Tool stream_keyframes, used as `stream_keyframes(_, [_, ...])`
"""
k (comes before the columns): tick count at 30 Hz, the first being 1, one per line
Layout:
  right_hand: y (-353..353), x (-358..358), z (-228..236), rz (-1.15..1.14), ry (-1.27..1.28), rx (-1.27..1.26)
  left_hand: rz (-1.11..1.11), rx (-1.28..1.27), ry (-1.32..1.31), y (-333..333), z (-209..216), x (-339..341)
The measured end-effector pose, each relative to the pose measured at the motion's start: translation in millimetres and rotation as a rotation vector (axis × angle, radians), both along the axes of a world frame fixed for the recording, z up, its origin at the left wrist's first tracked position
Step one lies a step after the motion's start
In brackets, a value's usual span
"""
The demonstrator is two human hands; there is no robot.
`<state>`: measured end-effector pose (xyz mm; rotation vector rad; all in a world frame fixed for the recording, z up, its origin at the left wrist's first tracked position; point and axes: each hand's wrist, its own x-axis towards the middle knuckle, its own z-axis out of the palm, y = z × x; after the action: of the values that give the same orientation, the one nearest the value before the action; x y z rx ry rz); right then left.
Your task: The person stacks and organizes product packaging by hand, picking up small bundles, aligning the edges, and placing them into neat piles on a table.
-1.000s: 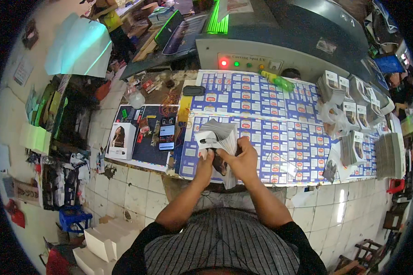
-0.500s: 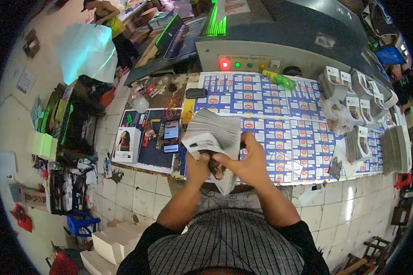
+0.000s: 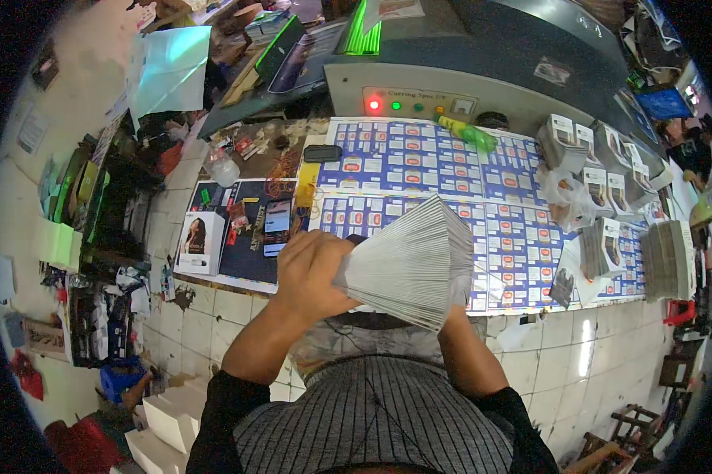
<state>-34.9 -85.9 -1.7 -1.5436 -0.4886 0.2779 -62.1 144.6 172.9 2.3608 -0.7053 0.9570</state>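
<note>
Head view: you hold the fanned stack (image 3: 409,265) in front of you, over the middle of the table's (image 3: 253,167) front edge! Your left hand (image 3: 312,272) has its fingers wrapped tight around the narrow end, probably so the leaves hinge there while the other end flares right. Your right hand (image 3: 456,313) sits at the wide end's lower corner, seemingly steadying it; its fingers are hidden, so how far open they are, I can't tell! Toward the right edge, more stacks (image 3: 597,249) cluster, perhaps leaving you elbow room, and the phone (image 3: 278,227) lies toward the front left corner
</note>
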Motion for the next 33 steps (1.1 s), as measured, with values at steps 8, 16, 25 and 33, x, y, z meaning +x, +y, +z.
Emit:
stream_keyframes(8, [-2,-10,2,-0.077,0.189,0.174,-0.061,-0.041,-0.051,-5,-1,1])
stream_keyframes(16, [-5,0,-23,0.038,0.647,0.651,-0.056,-0.037,-0.072,-6,-1,1])
stream_keyframes(25, [-11,-10,70,-0.122,-0.358,0.215,-0.023,-0.279,0.529,-5,-7,-9])
stream_keyframes(33, [-55,17,148,0.202,-0.203,-0.575,0.036,-0.010,0.634,-4,-37,1])
